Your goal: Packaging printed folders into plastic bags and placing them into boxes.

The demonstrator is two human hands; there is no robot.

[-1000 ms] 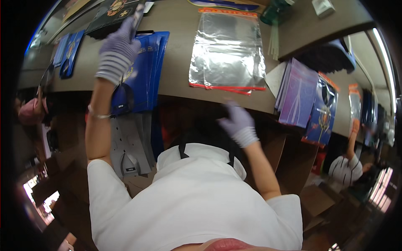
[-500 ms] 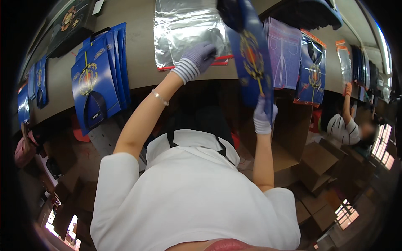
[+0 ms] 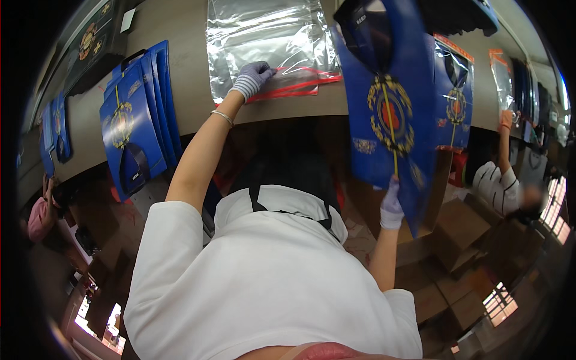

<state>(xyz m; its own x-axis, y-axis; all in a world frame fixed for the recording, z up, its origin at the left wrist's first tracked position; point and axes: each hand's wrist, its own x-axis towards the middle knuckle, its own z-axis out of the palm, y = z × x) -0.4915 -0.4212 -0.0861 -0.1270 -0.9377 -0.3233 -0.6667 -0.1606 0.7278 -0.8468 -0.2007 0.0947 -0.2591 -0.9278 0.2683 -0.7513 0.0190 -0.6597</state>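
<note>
Blue bag (image 3: 393, 108): pinched at its lower edge by right hand (image 3: 392, 207).
Clear sleeve (image 3: 267, 45): under left hand (image 3: 254, 77), fingers pressing its red strip (image 3: 288, 90).

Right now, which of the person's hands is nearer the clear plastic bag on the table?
Left. The left hand rests on the clear plastic bag near its red strip; the right hand holds the blue bag apart from it.

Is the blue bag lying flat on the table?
No, the right hand holds the blue bag up in the air, while the left hand touches the clear bags.
</note>
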